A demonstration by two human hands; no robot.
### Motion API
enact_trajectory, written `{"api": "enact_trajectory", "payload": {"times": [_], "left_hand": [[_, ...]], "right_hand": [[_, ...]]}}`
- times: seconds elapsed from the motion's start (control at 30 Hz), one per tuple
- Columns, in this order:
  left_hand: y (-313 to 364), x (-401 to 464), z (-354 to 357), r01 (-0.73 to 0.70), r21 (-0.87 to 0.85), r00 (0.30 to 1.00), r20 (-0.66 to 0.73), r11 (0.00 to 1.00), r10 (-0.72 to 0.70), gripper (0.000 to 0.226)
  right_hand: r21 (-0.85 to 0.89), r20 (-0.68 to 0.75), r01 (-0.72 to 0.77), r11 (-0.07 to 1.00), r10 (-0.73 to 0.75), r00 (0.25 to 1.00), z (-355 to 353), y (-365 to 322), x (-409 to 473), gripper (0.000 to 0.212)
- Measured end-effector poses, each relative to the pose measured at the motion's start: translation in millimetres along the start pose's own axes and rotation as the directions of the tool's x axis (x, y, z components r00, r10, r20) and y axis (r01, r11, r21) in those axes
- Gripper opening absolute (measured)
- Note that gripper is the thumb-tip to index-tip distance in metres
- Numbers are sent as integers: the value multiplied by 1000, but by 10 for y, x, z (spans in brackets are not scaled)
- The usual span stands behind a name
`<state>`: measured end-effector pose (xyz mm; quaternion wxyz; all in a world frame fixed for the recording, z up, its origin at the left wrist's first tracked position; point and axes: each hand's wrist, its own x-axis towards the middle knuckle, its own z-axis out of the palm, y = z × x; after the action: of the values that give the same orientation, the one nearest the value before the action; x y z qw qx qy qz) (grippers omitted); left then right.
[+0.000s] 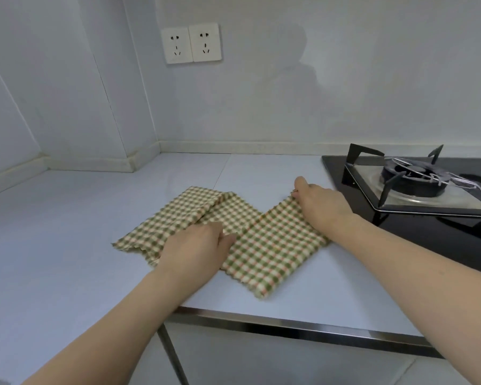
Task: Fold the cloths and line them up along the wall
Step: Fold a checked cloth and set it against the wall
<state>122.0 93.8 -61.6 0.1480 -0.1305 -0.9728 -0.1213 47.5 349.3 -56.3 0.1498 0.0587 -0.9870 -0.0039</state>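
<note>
Two green-and-cream checked cloths lie overlapping on the white counter. The left cloth is partly folded, with a doubled-over strip along its far side. The right cloth has thin red lines in its check and lies flat, reaching toward the counter's front edge. My left hand rests where the two cloths meet, fingers curled at the cloth's edge. My right hand pinches the far corner of the right cloth, close to the stove.
A black gas stove with a metal pan support stands at the right, just beyond my right hand. Two wall sockets sit on the back wall. A low ledge runs along the wall. The counter's metal front edge is near.
</note>
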Motion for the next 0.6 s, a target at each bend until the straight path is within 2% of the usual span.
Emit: {"api": "enact_trajectory", "payload": {"times": [0.13, 0.23, 0.3, 0.33, 0.4, 0.47, 0.53, 0.6], "left_hand": [[-24, 38, 32, -55, 39, 998, 20, 998, 55, 46], [-37, 62, 7, -44, 6, 995, 85, 999, 44, 47], [-56, 93, -43, -4, -67, 989, 148, 998, 14, 47], [-77, 107, -64, 20, -116, 985, 174, 993, 1, 45], [-151, 135, -78, 34, -214, 988, 153, 976, 0, 36], [-205, 126, -70, 29, -294, 999, 37, 955, -19, 22], [-144, 71, -87, -42, -333, 993, -114, 942, 4, 19], [8, -7, -110, -167, -344, 974, -201, 924, 101, 19]], "right_hand": [[-18, 0, 53, 998, -53, 999, 42, 6, 207, 12], [-103, -44, 18, 995, -23, 999, -26, -78, 226, 27], [-38, -169, 0, 999, -6, 986, -100, -239, 107, 33], [41, -178, 4, 999, 3, 984, -134, -335, 9, 33], [158, -41, -16, 987, 23, 999, -158, -480, -214, 39], [174, 119, -44, 984, 23, 993, -85, -527, -406, 48], [220, 213, -79, 972, 31, 976, -16, -527, -515, 55], [243, 282, -95, 965, 24, 959, 18, -509, -506, 58]]}}
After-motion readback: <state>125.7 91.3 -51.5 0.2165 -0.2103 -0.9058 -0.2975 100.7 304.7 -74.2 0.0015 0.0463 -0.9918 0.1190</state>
